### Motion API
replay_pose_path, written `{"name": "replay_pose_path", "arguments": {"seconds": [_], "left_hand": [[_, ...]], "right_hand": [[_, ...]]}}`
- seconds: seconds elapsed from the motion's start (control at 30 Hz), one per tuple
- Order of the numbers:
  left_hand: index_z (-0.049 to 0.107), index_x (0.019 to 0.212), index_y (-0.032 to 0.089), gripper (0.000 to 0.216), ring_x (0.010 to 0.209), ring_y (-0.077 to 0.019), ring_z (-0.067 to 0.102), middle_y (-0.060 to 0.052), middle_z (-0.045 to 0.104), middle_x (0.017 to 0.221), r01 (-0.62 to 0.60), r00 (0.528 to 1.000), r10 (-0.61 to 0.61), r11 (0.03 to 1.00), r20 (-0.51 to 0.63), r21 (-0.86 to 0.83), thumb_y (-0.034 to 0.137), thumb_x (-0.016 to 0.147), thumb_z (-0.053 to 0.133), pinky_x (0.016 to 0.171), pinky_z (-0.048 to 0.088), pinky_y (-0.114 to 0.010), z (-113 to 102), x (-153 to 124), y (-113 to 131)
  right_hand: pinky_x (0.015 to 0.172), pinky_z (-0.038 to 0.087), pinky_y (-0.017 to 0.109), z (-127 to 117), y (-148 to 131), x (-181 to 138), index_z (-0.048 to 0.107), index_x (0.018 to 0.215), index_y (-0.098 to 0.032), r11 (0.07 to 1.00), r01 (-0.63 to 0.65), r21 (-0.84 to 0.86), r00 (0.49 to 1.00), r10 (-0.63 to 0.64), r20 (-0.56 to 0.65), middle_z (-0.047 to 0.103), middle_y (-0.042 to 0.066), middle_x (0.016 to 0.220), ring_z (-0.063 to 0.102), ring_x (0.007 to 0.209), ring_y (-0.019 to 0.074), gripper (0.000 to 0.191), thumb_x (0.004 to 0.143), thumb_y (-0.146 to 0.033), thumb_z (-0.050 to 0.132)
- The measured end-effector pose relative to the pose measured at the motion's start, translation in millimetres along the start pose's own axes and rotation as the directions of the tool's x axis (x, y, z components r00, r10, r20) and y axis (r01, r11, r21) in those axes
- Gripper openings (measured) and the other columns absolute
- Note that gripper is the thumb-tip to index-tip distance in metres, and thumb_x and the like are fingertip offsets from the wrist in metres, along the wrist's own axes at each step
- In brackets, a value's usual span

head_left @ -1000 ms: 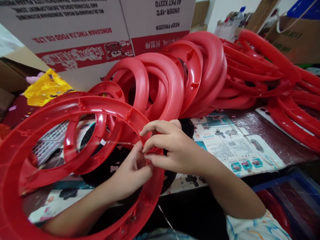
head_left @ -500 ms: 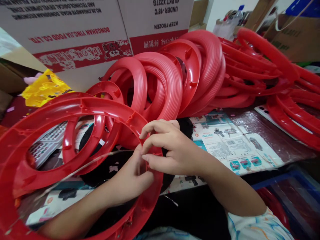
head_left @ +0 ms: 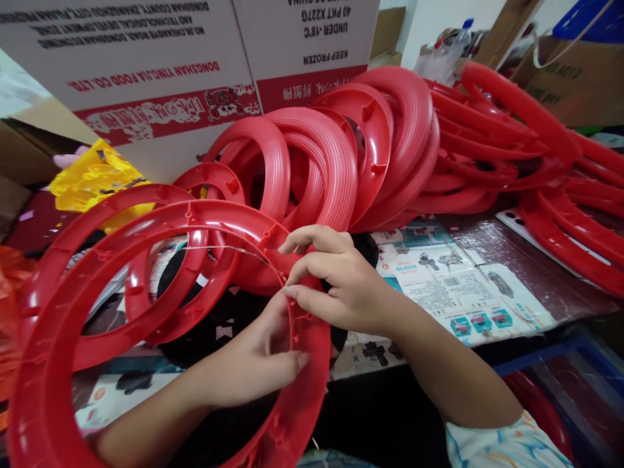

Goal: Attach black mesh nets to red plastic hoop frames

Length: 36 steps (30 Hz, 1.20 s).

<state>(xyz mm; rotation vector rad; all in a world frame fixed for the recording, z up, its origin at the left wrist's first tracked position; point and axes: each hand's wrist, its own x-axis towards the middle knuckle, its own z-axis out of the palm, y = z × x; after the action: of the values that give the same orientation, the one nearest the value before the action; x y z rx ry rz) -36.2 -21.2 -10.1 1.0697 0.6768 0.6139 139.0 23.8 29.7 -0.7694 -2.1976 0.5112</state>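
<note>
A large red plastic ring (head_left: 160, 224) is tilted up in front of me, its ribbed inner side facing me. My left hand (head_left: 258, 354) reaches through the ring's opening and grips its right rim, thumb on the inside. My right hand (head_left: 336, 279) is at the same spot on the rim, fingers pinched on a thin clear line (head_left: 229, 250). That line runs leftward, taut, across the ring's opening. A second red ring (head_left: 97, 338) lies just behind the held one.
Several more red rings (head_left: 341, 149) lean in a row against upturned white-and-red cartons (head_left: 170, 71). More rings (head_left: 560, 195) pile at the right. Printed toy cards (head_left: 453, 286) cover the table. A yellow bag (head_left: 92, 175) lies at the left, a blue crate (head_left: 560, 370) at lower right.
The held ring has tipped up and shifted right. The thin line, slack and low before, now runs taut and higher across the opening. My left thumb has slid along the rim.
</note>
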Motion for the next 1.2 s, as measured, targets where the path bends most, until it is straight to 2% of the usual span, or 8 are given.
{"name": "replay_pose_path", "arguments": {"seconds": [0.13,0.27,0.33,0.47,0.67,0.9,1.03,1.2], "left_hand": [[0.046,0.125,0.027,0.055,0.106,-0.0225,0.058,-0.006,0.058,0.119,-0.024,0.999,0.028,0.990,0.028,-0.141,0.032,0.077,0.070,0.089,0.048,-0.034,2,3,0],[0.052,0.113,0.027,0.035,0.077,-0.0134,0.062,-0.001,0.064,0.099,-0.092,0.985,0.061,0.978,-0.163,-0.185,0.038,0.082,0.065,0.081,0.051,-0.031,2,9,-5],[0.049,0.115,0.030,0.036,0.077,-0.0125,0.062,0.001,0.064,0.099,-0.142,0.967,0.102,0.977,-0.232,-0.160,0.032,0.083,0.065,0.079,0.051,-0.029,3,11,-5],[0.045,0.120,0.029,0.039,0.095,-0.0172,0.062,-0.002,0.063,0.109,-0.127,0.976,0.107,0.987,-0.191,-0.096,0.027,0.085,0.062,0.081,0.050,-0.029,4,10,-4],[0.045,0.122,0.024,0.036,0.095,-0.0166,0.059,-0.003,0.063,0.108,-0.143,0.962,0.165,0.983,-0.216,0.115,0.030,0.089,0.057,0.083,0.048,-0.028,4,11,-6],[0.047,0.124,0.025,0.036,0.127,-0.0231,0.038,-0.005,0.050,0.127,-0.072,0.969,0.162,0.907,-0.185,0.415,0.035,0.090,0.053,0.111,0.028,-0.036,0,6,-10],[0.040,0.135,0.025,0.045,0.132,-0.0251,0.033,-0.007,0.048,0.132,-0.050,0.986,0.121,0.874,-0.116,0.484,0.035,0.092,0.050,0.113,0.024,-0.041,-2,1,-11],[0.027,0.144,0.026,0.056,0.132,-0.0251,0.035,-0.009,0.046,0.137,-0.109,0.994,0.108,0.866,0.030,0.488,0.029,0.092,0.049,0.111,0.030,-0.042,-1,-4,-8]], "right_hand": [[0.090,0.036,0.036,-1,1,1,0.061,0.077,-0.017,1.000,-0.003,-0.021,1.000,0.002,-0.008,0.059,0.007,0.112,0.055,0.106,0.0185,0.007,0.083,-0.013,0.057],[0.088,0.034,0.035,2,0,1,0.060,0.076,-0.017,0.997,0.005,-0.077,1.000,-0.005,-0.002,0.062,0.006,0.107,0.056,0.102,0.0179,0.009,0.083,-0.014,0.057],[0.089,0.033,0.035,3,-1,1,0.061,0.075,-0.017,0.997,0.009,-0.079,1.000,-0.008,0.008,0.062,0.006,0.109,0.056,0.101,0.0176,0.009,0.083,-0.013,0.057],[0.090,0.033,0.035,2,-3,0,0.062,0.074,-0.016,0.999,-0.006,-0.045,0.999,0.009,0.050,0.060,0.006,0.113,0.056,0.103,0.0175,0.010,0.080,-0.010,0.058],[0.094,0.033,0.035,-1,-5,1,0.062,0.085,-0.018,0.998,-0.064,0.010,0.998,0.064,0.030,0.061,0.005,0.113,0.057,0.106,0.0181,0.013,0.074,-0.010,0.064],[0.098,0.035,0.039,-2,-5,-1,0.070,0.082,-0.020,0.999,-0.035,0.021,0.998,0.034,0.058,0.060,0.006,0.116,0.055,0.111,0.0184,0.013,0.079,-0.010,0.062],[0.107,0.032,0.043,-3,-5,-1,0.070,0.079,-0.019,0.995,-0.038,0.091,0.999,0.038,0.010,0.048,0.010,0.133,0.044,0.127,0.0219,0.007,0.078,-0.014,0.066],[0.110,0.030,0.046,-6,-4,-1,0.070,0.077,-0.018,0.987,-0.049,0.154,0.998,0.043,0.041,0.042,0.010,0.140,0.040,0.132,0.0239,0.003,0.079,-0.019,0.068]]}}
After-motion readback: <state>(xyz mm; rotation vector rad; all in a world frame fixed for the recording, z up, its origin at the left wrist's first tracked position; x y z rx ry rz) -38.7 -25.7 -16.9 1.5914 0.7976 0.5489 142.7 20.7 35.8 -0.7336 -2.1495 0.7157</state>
